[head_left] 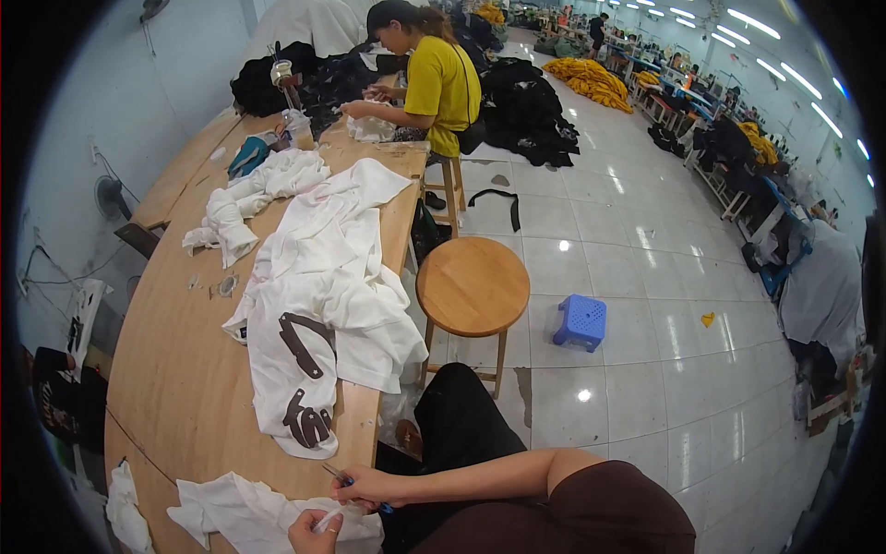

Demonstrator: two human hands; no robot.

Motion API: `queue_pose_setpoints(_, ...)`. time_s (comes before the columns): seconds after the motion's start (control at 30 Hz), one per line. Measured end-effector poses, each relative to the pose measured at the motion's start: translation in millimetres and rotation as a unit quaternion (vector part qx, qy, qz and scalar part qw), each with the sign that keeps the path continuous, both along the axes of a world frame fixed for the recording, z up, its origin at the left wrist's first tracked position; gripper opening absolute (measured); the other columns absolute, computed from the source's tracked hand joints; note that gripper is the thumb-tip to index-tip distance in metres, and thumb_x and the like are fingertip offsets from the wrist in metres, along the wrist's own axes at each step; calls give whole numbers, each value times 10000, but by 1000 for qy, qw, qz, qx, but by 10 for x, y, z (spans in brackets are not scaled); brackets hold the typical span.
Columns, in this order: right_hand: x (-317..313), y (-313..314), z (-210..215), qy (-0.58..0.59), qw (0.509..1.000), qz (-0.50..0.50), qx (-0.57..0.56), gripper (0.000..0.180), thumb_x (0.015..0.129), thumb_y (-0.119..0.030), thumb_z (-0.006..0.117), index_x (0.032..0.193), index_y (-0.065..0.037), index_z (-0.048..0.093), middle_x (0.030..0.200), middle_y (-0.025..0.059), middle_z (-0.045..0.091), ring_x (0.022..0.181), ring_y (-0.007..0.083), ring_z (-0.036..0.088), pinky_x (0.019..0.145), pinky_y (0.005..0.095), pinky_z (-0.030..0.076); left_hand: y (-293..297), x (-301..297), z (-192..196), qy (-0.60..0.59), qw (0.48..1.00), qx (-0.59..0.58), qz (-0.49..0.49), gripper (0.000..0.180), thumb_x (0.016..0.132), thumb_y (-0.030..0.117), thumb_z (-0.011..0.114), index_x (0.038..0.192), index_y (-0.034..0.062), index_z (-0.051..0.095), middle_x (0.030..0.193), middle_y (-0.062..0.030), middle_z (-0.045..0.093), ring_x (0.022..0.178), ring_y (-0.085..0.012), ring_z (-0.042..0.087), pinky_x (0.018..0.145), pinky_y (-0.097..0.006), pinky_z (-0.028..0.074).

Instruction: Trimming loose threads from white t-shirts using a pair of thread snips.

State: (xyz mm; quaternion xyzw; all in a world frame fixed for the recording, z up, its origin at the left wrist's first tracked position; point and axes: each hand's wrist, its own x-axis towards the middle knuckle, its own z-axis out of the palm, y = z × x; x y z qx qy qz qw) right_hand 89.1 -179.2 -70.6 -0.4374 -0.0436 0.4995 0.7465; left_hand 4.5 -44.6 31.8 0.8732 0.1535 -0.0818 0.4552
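At the table's near edge, my right hand (365, 486) is closed around small thread snips (340, 476). Their metal tip points up and left, and a bit of blue handle shows below the fingers. Just beneath, my left hand (316, 533) pinches a fold of a white garment (245, 506), which spreads leftward over the wood and toward my lap. Beyond it lies a larger heap of white garments (332, 268). A white piece on top (300, 420) carries dark brown printed shapes.
A round wooden stool (473, 286) stands beside the table (175, 360); a blue plastic stool (581, 321) is on the tiled floor. Farther along, a person in a yellow shirt (443, 88) handles white cloth. Black (526, 111) and yellow (591, 85) fabric piles lie beyond.
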Motion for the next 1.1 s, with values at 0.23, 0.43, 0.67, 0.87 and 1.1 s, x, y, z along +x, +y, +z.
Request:
queue_pose_setpoints(0.23,54,-131,122,-41,999,18,-13,181,873,-246,598,910,-77,543,622,-44,491,411,20,358,354,183,244,41,-112,-253,-151,977,107,110,129,706,41,672,760,-14,569,661,-71,550,644,-142,486,642,-276,408)
queue_pose_setpoints(0.43,466,-699,505,-43,999,3,4,147,833,-200,640,879,-88,556,619,-59,456,459,9,356,387,166,256,64,-165,-170,-137,972,114,155,87,755,40,636,795,-10,577,688,-121,587,655,-146,536,640,-294,439)
queue_pose_setpoints(0.67,566,-798,396,-612,665,-61,-424,180,760,-66,636,938,-55,615,852,107,599,764,289,609,638,351,482,131,-128,-232,-119,980,-39,157,111,763,58,663,852,8,620,778,-76,664,720,-118,623,677,-243,467)
queue_pose_setpoints(0.87,229,-219,706,-506,838,-13,-205,136,776,-67,662,908,-37,645,809,48,564,684,141,535,619,240,424,212,-277,-241,-102,969,-138,176,92,768,-9,644,859,-4,642,808,-27,657,771,-70,587,703,-212,454)
queue_pose_setpoints(1.1,154,164,623,-432,888,96,-122,155,794,-108,667,931,-39,649,761,0,521,628,81,438,578,216,360,230,-308,-236,-114,976,-105,155,142,764,14,636,904,28,660,817,-42,674,726,-101,616,675,-227,467)
